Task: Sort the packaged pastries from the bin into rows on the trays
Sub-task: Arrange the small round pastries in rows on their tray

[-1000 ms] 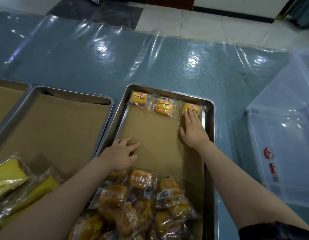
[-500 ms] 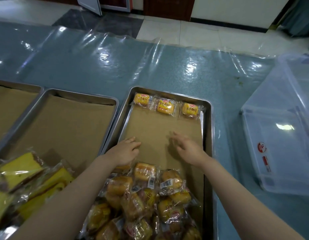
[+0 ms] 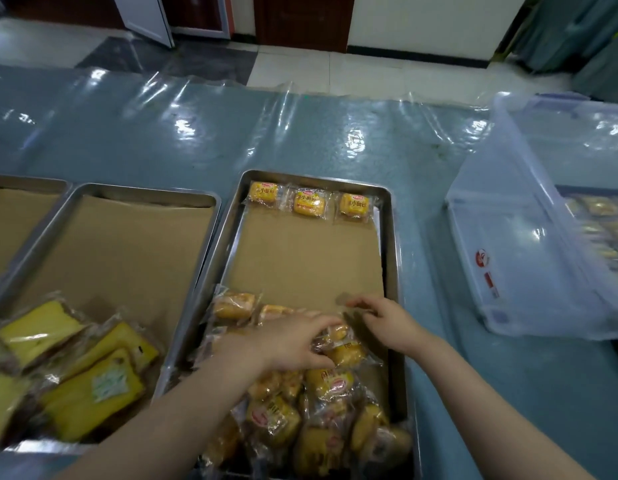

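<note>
Left hand (image 3: pixel 293 344): fingers curl on a bun pack (image 3: pixel 338 344) in the pile.
Right hand (image 3: pixel 380 318): pinches a clear wrapper edge.
Row: three buns (image 3: pixel 309 203) at the tray (image 3: pixel 390 271) top.
Tip: lift one pack, lay it flat under them.

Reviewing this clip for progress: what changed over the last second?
The right hand left the third pastry in the far row and drew back to the pile; the left hand reached into it too. The row of three and the tray stayed put.
</note>
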The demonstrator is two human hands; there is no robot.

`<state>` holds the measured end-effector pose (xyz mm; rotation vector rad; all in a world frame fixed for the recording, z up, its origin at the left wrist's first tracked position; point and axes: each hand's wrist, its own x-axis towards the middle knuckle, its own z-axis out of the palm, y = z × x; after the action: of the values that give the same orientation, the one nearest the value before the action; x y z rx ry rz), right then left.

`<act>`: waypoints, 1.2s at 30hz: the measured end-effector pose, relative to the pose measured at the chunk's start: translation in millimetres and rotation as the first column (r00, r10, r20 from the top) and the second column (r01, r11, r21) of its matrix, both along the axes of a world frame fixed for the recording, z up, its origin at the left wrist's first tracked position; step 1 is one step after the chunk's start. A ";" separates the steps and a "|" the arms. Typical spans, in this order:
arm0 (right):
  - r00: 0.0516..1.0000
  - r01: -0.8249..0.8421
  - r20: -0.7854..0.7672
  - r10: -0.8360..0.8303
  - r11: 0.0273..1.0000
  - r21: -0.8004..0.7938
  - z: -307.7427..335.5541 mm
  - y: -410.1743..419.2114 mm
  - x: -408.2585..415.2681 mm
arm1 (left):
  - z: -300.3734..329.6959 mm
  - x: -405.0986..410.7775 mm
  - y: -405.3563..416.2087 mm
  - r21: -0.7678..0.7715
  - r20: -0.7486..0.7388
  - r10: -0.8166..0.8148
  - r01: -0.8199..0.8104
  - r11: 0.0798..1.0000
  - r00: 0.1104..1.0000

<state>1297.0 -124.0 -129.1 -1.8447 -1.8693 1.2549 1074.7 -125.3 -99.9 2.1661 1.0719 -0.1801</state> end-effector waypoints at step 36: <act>0.975 0.103 -0.194 -0.109 0.994 -0.043 47.3 -14.3 -63.7 | 2.2 -29.2 19.4 -0.723 0.417 0.902 -0.561 0.403 0.111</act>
<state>1233.3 -138.3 -81.8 -1.7404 -1.6358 1.3825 1045.5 -105.9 -97.7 0.8023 1.2780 0.9313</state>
